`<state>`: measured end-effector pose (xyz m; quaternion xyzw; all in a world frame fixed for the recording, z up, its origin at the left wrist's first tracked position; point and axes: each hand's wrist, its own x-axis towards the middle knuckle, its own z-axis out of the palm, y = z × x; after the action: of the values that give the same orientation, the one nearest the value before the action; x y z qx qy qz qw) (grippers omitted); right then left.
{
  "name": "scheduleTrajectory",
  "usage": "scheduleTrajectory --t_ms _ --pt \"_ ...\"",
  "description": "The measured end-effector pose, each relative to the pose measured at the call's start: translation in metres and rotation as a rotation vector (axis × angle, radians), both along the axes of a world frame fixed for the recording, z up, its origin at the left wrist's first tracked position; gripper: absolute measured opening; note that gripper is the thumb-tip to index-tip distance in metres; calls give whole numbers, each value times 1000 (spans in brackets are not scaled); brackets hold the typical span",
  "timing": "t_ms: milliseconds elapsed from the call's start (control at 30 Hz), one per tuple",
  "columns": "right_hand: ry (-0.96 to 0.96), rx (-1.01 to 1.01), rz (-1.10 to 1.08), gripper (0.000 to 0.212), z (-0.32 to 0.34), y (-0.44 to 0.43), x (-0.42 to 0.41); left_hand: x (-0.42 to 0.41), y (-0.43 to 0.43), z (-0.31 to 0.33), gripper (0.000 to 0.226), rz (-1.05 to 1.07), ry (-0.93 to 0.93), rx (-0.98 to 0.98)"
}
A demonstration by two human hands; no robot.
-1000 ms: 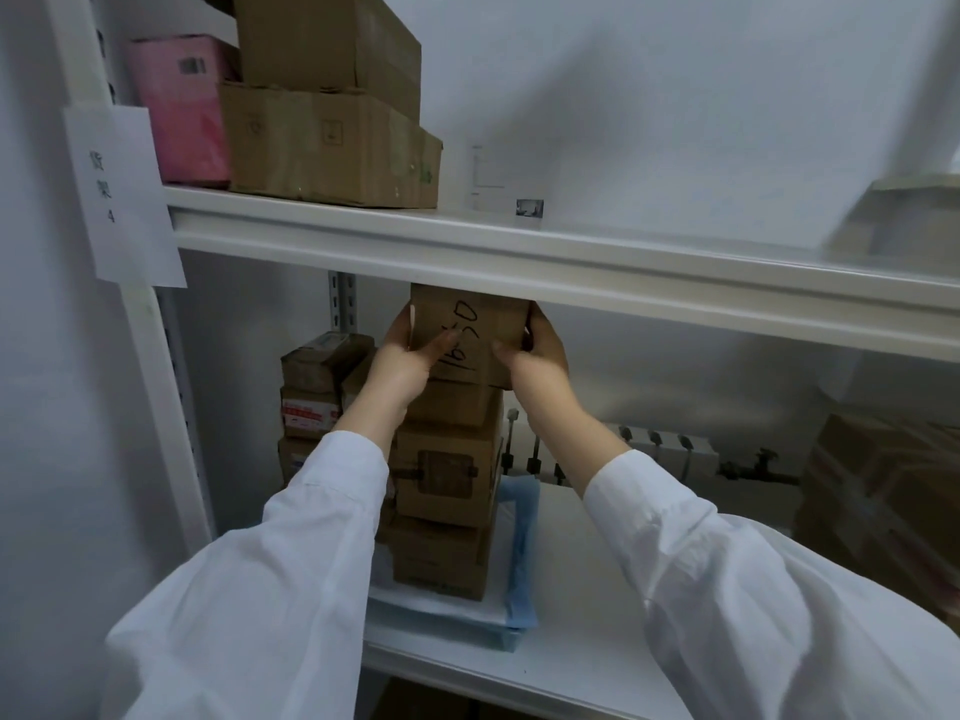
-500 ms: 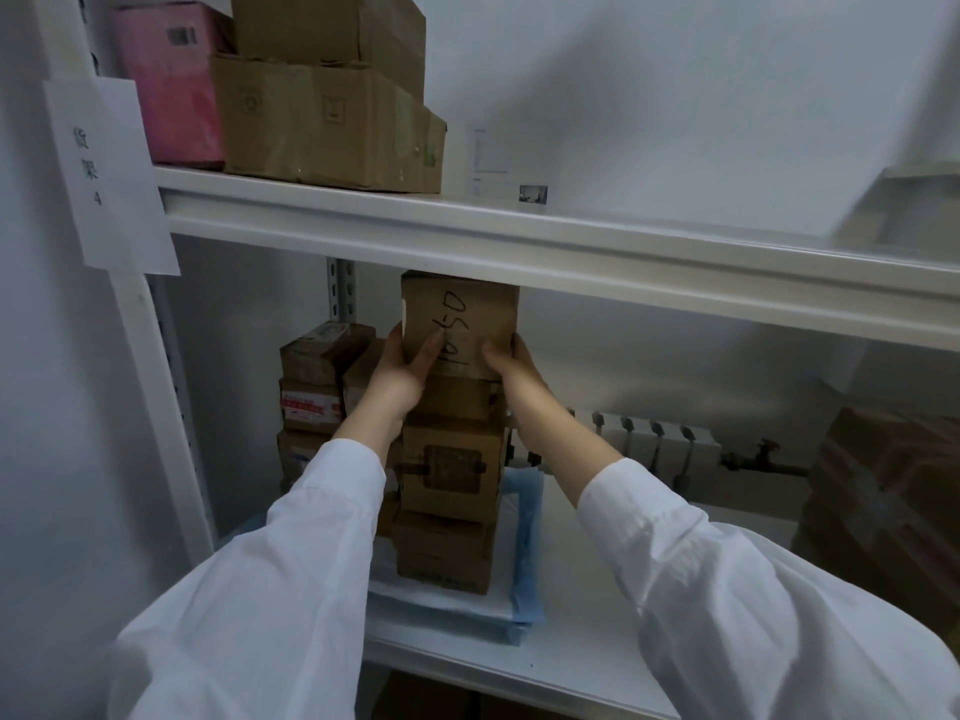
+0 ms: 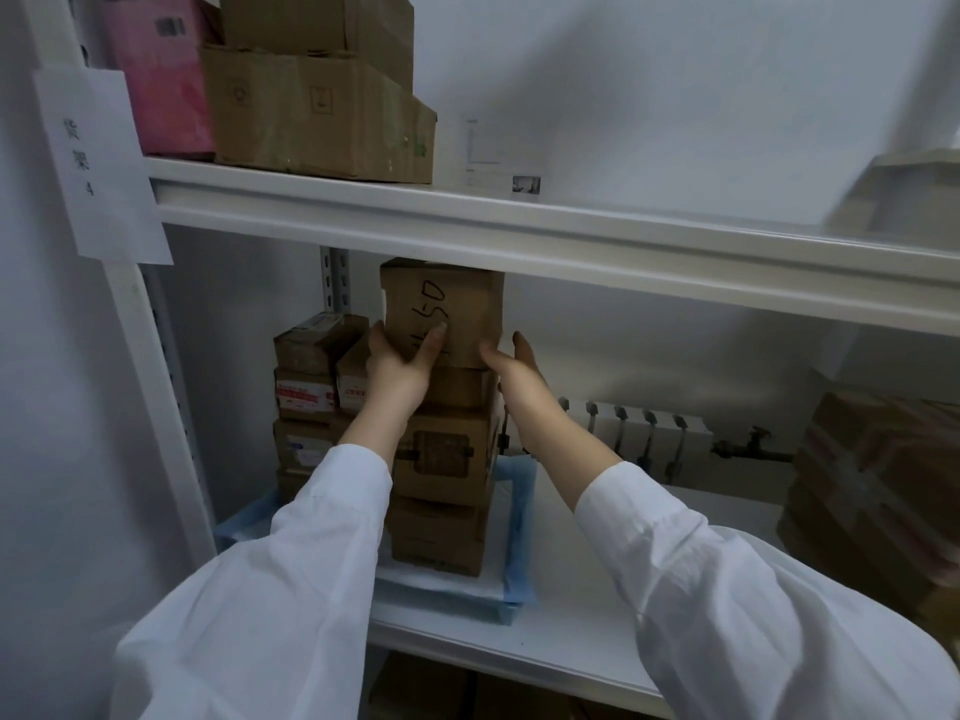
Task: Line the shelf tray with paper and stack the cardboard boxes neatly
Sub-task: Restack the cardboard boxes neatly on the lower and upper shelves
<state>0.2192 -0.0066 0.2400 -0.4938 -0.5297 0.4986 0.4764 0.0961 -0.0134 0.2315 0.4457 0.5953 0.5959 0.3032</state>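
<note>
A tall stack of cardboard boxes (image 3: 441, 454) stands in a blue tray (image 3: 519, 517) lined with white paper (image 3: 436, 584) on the lower shelf. The top box (image 3: 447, 304), marked with black handwriting, sits on the stack just under the upper shelf beam. My left hand (image 3: 397, 368) grips its lower left corner, thumb across the front. My right hand (image 3: 514, 368) is at its lower right corner. The thumb touches the box and the fingers are straight, slightly off its side.
A second, shorter stack of boxes (image 3: 311, 376) stands behind on the left. The upper shelf beam (image 3: 571, 241) carries large cardboard boxes (image 3: 311, 106) and a pink box (image 3: 161, 70). More brown boxes (image 3: 878, 491) fill the right. A radiator (image 3: 644, 433) lines the back wall.
Both hands slid down from the top box's sides to its lower corners. The box now rests squarely on the stack, and my right hand's fingers have loosened from it.
</note>
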Motion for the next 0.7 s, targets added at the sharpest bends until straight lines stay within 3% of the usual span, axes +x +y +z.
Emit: scheduleTrajectory --t_ms 133,267,367,467,567,700 --pt "-18 64 -27 65 0 -13 12 21 -17 0 77 210 203 23" --pt "-84 177 -69 50 1 -31 37 54 -39 -2 63 292 281 317" --pt "-97 231 -96 39 2 -47 63 85 -56 0 33 249 281 532" --pt "-115 273 -133 31 3 -63 95 117 -69 3 14 47 168 563" --pt "-136 315 -194 24 5 -77 132 152 -80 5 13 -136 -36 437" --pt "-132 337 -274 20 6 -94 183 194 -83 -1 19 -193 -332 241"
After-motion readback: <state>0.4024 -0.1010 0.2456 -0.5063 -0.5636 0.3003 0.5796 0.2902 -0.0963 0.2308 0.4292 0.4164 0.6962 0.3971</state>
